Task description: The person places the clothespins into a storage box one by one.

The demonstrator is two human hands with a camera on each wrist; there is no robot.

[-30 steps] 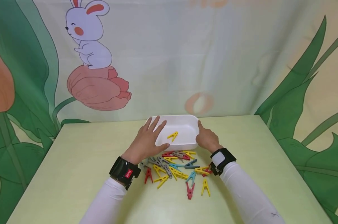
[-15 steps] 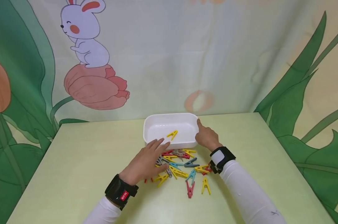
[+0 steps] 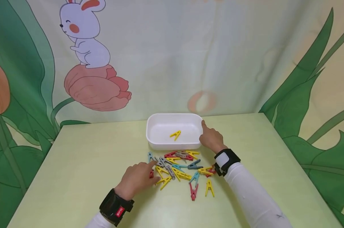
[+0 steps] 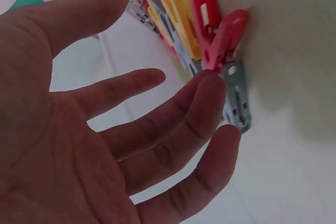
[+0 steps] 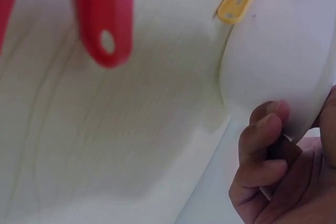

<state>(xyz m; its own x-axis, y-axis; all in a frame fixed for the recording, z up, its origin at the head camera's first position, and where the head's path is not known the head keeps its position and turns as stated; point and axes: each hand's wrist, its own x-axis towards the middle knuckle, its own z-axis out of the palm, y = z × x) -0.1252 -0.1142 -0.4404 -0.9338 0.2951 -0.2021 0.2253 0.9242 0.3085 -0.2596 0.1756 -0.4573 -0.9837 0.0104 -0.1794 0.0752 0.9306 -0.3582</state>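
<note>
A white plastic tray (image 3: 175,147) stands near the back of the table, with one yellow clothespin (image 3: 175,135) lying inside. My right hand (image 3: 213,140) grips its right end; in the right wrist view, curled fingers (image 5: 260,140) meet the tray's outer wall (image 5: 278,56). At the left side of a clothespin pile in front of the tray is my left hand (image 3: 137,179), holding nothing, its fingers apart and gently bent. In the left wrist view, its fingertips overlap a red clothespin (image 4: 205,19) and a dark grey clothespin (image 4: 236,95). The hand partly hides the red one in the head view.
Several clothespins in yellow, blue, grey and red spread across the table (image 3: 89,171). A separate yellow clothespin (image 3: 209,188) and a red clothespin (image 3: 193,192) lie nearest the front. Behind the table's back edge hangs a printed curtain (image 3: 160,63).
My left hand has left the tray's left end and come down and left, toward the near left side of the clothespins. My right hand stays at the tray's right end.
</note>
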